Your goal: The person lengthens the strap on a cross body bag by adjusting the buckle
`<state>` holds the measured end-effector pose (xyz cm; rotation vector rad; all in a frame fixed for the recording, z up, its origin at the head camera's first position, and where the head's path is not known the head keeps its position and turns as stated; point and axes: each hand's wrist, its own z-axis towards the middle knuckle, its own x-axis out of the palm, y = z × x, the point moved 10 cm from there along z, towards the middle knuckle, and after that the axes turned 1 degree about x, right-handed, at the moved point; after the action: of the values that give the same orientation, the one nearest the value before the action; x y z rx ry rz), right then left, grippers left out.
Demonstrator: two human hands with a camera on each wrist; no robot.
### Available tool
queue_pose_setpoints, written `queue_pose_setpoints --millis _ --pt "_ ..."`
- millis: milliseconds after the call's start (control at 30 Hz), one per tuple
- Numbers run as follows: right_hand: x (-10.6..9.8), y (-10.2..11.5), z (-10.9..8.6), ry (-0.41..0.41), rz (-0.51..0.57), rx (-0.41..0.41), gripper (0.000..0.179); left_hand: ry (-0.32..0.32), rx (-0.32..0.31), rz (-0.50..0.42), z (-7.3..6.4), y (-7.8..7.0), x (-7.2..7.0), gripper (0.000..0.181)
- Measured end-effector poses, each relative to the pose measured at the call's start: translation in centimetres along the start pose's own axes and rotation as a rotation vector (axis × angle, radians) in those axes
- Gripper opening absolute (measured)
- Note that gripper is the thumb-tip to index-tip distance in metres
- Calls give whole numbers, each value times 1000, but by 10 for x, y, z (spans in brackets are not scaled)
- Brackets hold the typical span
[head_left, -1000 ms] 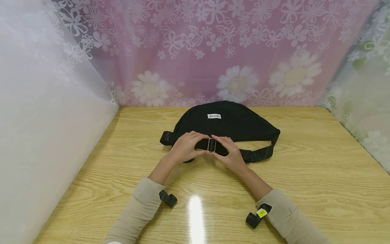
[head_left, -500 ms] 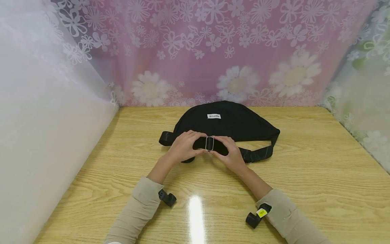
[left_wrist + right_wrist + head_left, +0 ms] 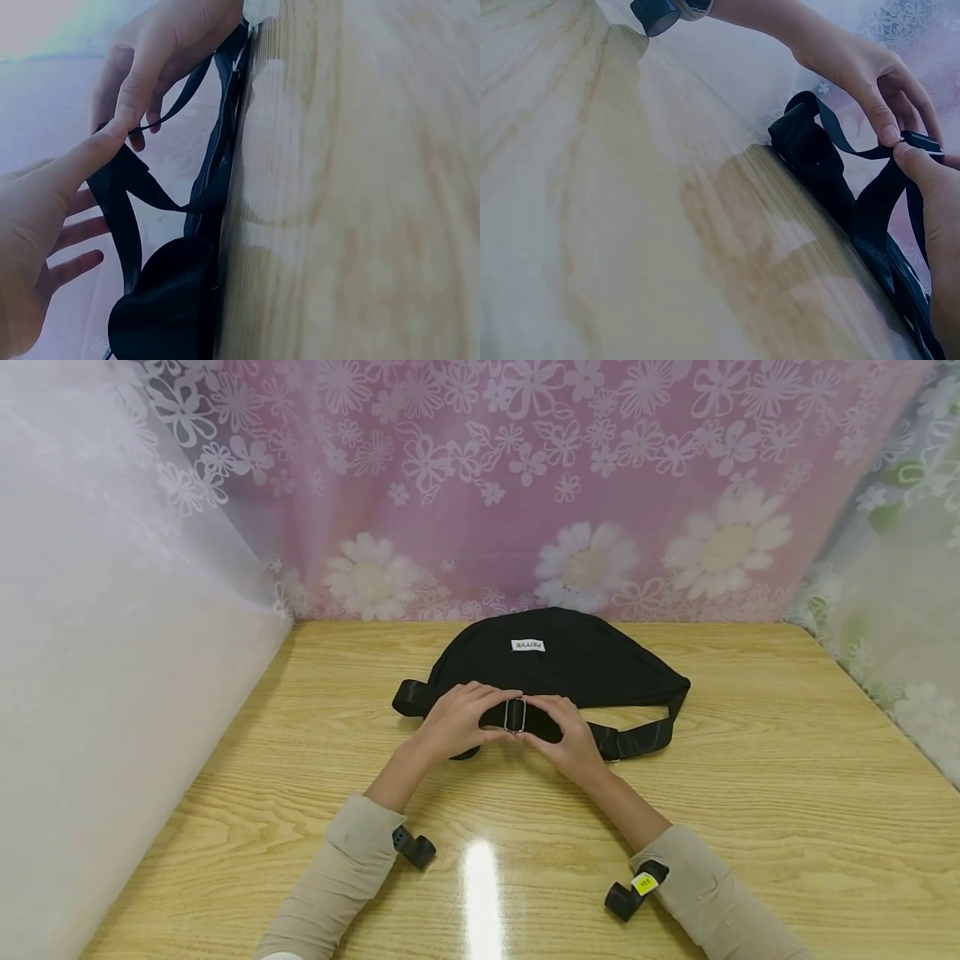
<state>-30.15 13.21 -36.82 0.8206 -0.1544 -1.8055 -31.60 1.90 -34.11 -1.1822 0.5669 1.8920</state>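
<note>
Head view first, and we start right at the fingertips: our left hand (image 3: 459, 720) and our right hand (image 3: 564, 735) meet at the small silver metal slider buckle (image 3: 515, 715), fingers curled and pinching the black woven nylon strap (image 3: 637, 737) on either side of it. From the right wrist we see the left thumb and forefinger (image 3: 889, 129) nipped onto the strap's edge, with our own right fingertip pressed against the same spot, so both hands are gripping the strap. Left wrist view shows it differently: our left thumb reaches out to the strap where the right hand (image 3: 161, 56) pinches it, while the other left fingers (image 3: 75, 229) spread loosely behind the webbing.

Moving outward, the strap loops off to the left end (image 3: 408, 697) and runs right along the near side of the black half-moon fabric waist bag (image 3: 570, 660), which lies flat on the light wooden table (image 3: 750, 827), towards the far edge and roughly central. A little white label (image 3: 527, 646) sits on top of the bag.

Further out, beige sleeves (image 3: 341, 877) cover both forearms, each carrying a small black wrist camera (image 3: 414, 847). Behind the table hangs a pink sheer curtain with white flowers (image 3: 525, 485)
</note>
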Motion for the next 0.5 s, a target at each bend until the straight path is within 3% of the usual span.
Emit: queue_pose_setpoints --millis 333,500 --pt "1 1 1 8 1 -7 60 -25 9 15 0 0 -2 60" --pt "2 0 1 14 3 1 58 -54 46 44 -1 0 -5 60"
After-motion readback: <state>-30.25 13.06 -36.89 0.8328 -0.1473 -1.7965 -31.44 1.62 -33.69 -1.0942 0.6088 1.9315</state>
